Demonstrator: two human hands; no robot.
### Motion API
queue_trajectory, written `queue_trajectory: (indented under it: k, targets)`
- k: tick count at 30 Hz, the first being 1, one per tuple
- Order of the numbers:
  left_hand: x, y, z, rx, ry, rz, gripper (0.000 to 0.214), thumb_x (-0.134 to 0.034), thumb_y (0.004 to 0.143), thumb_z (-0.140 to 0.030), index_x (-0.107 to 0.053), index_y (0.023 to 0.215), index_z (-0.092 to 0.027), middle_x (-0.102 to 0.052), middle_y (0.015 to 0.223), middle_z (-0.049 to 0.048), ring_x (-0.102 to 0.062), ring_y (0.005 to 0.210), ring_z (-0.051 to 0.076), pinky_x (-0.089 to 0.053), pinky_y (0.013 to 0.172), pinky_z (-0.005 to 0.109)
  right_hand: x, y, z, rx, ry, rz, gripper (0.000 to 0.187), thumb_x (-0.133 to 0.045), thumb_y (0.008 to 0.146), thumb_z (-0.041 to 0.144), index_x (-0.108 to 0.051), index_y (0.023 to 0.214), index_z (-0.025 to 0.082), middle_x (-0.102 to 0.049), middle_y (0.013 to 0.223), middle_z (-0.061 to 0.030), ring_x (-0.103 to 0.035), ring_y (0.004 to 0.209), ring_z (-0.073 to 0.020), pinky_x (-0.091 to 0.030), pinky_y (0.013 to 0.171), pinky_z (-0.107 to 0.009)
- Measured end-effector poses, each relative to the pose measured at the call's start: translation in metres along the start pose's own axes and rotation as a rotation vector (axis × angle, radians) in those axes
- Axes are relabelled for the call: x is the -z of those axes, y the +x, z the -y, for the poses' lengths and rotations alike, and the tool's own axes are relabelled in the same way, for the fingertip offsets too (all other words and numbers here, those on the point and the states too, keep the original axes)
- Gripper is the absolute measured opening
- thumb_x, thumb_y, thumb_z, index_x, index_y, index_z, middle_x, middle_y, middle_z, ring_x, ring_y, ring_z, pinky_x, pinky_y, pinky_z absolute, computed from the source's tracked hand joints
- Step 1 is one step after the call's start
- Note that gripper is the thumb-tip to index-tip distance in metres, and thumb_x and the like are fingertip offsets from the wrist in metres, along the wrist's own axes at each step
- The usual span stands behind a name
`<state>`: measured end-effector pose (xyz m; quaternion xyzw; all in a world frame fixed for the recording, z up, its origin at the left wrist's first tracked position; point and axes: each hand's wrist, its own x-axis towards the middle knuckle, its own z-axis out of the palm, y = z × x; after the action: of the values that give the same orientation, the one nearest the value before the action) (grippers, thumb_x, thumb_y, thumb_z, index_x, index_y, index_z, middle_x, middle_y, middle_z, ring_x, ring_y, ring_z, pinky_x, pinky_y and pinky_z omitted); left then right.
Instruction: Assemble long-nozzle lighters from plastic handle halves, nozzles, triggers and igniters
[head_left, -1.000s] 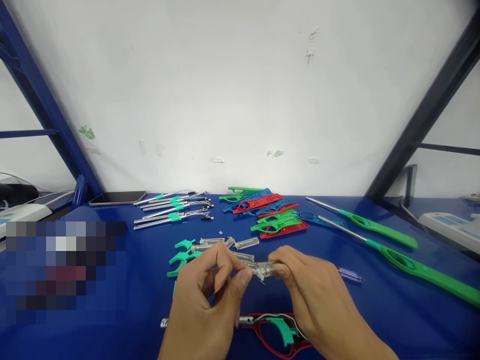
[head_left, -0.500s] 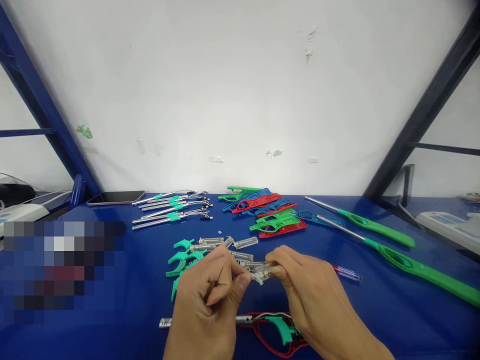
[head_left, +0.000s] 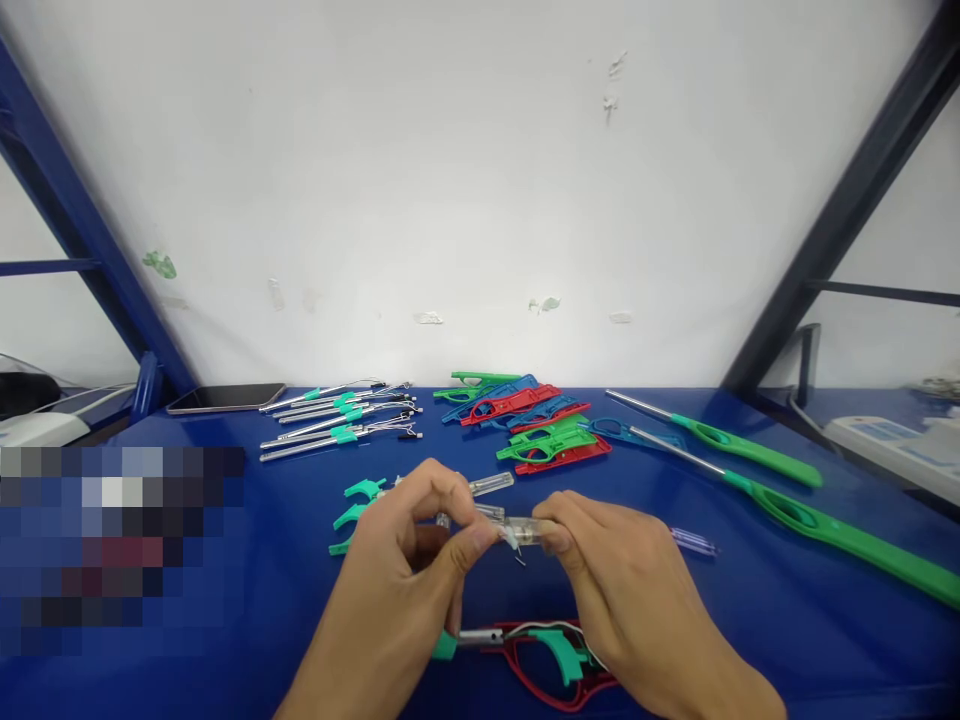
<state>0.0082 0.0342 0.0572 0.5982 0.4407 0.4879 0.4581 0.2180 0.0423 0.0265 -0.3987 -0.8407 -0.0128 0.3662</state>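
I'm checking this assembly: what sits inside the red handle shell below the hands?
Inside the red shell: a teal trigger, white wire and the metal tube's end. The right hand covers the shell's right part, so anything there is hidden.

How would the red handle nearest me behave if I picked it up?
The red handle would probably feel light, since it looks like thin plastic. Its metal tube looks rigid, so that end shouldn't bend easily. The white wire looks thin and curved, so it may flex or snag.
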Motion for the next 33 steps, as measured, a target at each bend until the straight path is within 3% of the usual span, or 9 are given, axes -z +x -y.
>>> queue_trajectory:
  k: [4,10,16,20,25,29,33]
  targets:
    - [0.004,0.0,-0.005,0.0,0.019,0.041,0.032,-0.071,0.097,-0.053,-0.075,0.104,-0.022,-0.073,0.087,0.0,-0.056,0.043,0.007,-0.045,0.042,0.019,0.003,-0.001,0.003,-0.055,0.095,0.018,0.039,-0.031,0.118,0.027,-0.053,0.086,0.024,-0.059,0.073,0.0036,-0.053,0.061,-0.0136,-0.034,0.061,-0.029]
    - [0.0,-0.005,-0.011,-0.084,0.223,0.021,0.02,-0.073,0.092,-0.041,-0.086,0.096,-0.027,-0.059,0.053,-0.0037,-0.054,0.047,0.012,-0.04,0.045,0.019,0.005,-0.002,0.006,-0.137,0.213,0.075,0.045,-0.032,0.119,0.032,-0.056,0.083,0.023,-0.062,0.073,0.0037,-0.057,0.062,-0.0119,-0.039,0.063,-0.027]
    - [0.001,0.0,-0.009,-0.06,0.096,0.081,0.016,-0.075,0.093,-0.038,-0.086,0.088,-0.028,-0.078,0.085,0.0019,-0.061,0.054,0.01,-0.045,0.051,0.02,0.013,-0.002,0.014,-0.282,0.503,0.196,0.055,-0.031,0.119,0.045,-0.049,0.072,0.024,-0.046,0.059,0.0068,-0.044,0.052,-0.0099,-0.036,0.054,-0.024]
    - [0.001,-0.002,-0.005,-0.003,-0.008,0.108,0.016,-0.08,0.09,-0.04,-0.086,0.088,-0.026,-0.077,0.083,0.0021,-0.061,0.052,0.01,-0.048,0.051,0.02,0.013,-0.005,0.014,-0.406,0.613,0.26,0.062,-0.033,0.118,0.054,-0.05,0.066,0.023,-0.048,0.058,0.0051,-0.048,0.055,-0.0115,-0.04,0.057,-0.024]
    - [-0.003,-0.005,-0.005,-0.068,0.086,0.003,0.017,-0.077,0.091,-0.038,-0.085,0.085,-0.025,-0.069,0.065,-0.0009,-0.06,0.048,0.01,-0.044,0.046,0.018,0.013,-0.004,0.015,-0.349,0.534,0.217,0.06,-0.034,0.117,0.053,-0.059,0.072,0.023,-0.05,0.059,0.0055,-0.049,0.056,-0.0121,-0.04,0.058,-0.025]
    - [-0.006,-0.002,-0.005,-0.112,0.123,-0.035,0.016,-0.077,0.091,-0.037,-0.085,0.084,-0.025,-0.072,0.07,-0.0006,-0.061,0.048,0.01,-0.046,0.046,0.017,0.015,0.0,0.016,-0.316,0.447,0.227,0.045,-0.042,0.115,0.053,-0.066,0.089,0.026,-0.064,0.074,0.0046,-0.057,0.065,-0.0131,-0.044,0.065,-0.025]
    - [-0.009,-0.002,-0.007,-0.13,0.108,-0.008,0.02,-0.072,0.092,-0.037,-0.085,0.085,-0.024,-0.078,0.076,0.0019,-0.062,0.047,0.011,-0.05,0.047,0.018,0.013,0.001,0.014,-0.279,0.428,0.182,0.042,-0.048,0.115,0.048,-0.063,0.082,0.025,-0.063,0.071,0.0053,-0.054,0.062,-0.0123,-0.042,0.062,-0.024]
